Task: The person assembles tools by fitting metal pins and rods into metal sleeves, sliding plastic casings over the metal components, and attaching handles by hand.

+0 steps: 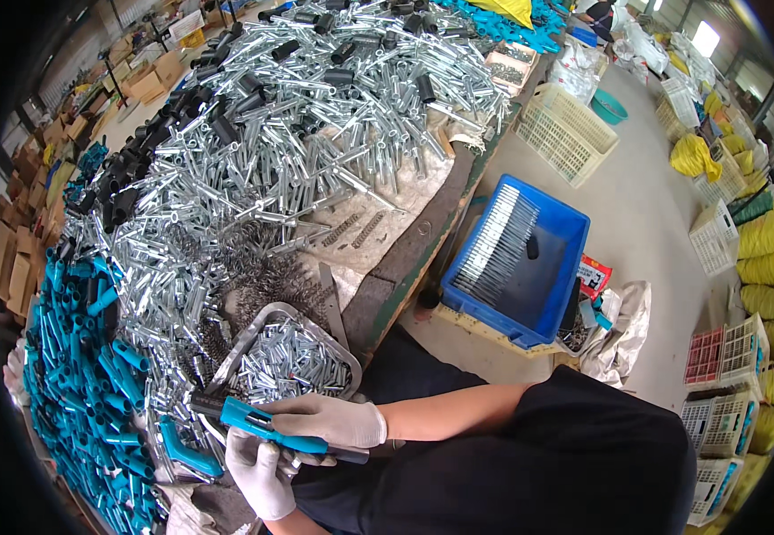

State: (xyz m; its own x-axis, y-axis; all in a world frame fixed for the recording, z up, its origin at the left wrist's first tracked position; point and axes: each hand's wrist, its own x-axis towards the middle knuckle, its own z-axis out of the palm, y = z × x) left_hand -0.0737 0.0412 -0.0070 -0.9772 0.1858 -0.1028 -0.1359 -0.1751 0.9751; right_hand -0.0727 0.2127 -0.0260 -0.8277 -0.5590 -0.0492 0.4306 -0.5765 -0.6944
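A teal plastic part (266, 426) with a black end piece lies across both my gloved hands, just in front of the metal tray. My right hand (338, 419) is closed over it from above. From below, my left hand (262, 477) has its fingers closed round the same part; some fingertips are hidden behind it. Another teal part (189, 453), bent like a handle, lies beside my left hand. Right behind my hands, a metal tray (351, 361) holds many short silvery pins (289, 361).
Coil springs (258, 267) and a heap of silvery metal tubes (315, 116) cover the table, with teal parts (84, 374) at left. Right of the table stand a blue crate (569, 241) with rows of metal pieces and a cream plastic basket (565, 134).
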